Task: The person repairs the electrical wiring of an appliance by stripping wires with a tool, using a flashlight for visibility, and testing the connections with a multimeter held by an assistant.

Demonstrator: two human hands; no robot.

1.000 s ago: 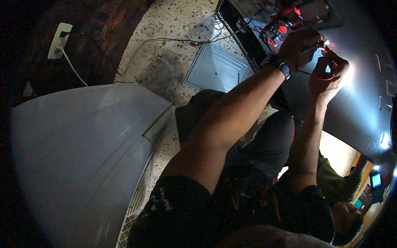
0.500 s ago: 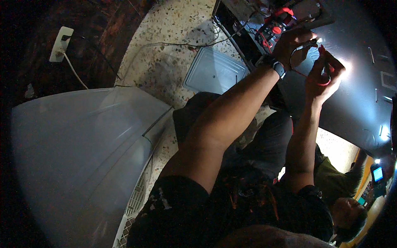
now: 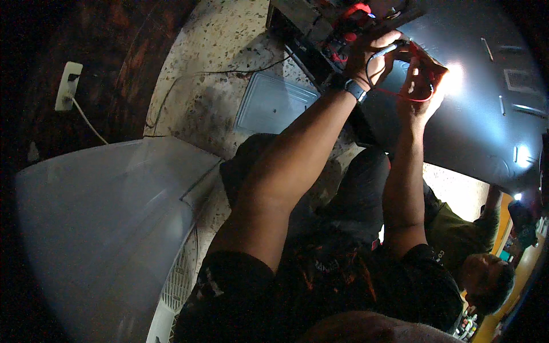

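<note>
My left hand is closed round a black test probe, whose thin black lead loops down beside the wrist. A watch sits on that wrist. Close by on the right, my right hand grips a red test probe, with its red lead curving under the fingers. The probe tips come near each other at the edge of an opening in a dark metal panel; whether they touch anything is hidden. Behind my left hand lies a red and black meter, partly covered and dim.
A grey-blue plastic lid lies on the speckled floor, with a dark cable running past it. A large grey panel fills the left, below a wall socket. At right, another person holds a light.
The view has shifted, so my hands and the panel appear farther left. My hands have come closer together and the red probe leans differently. The other person's lit phone screen no longer shows.
</note>
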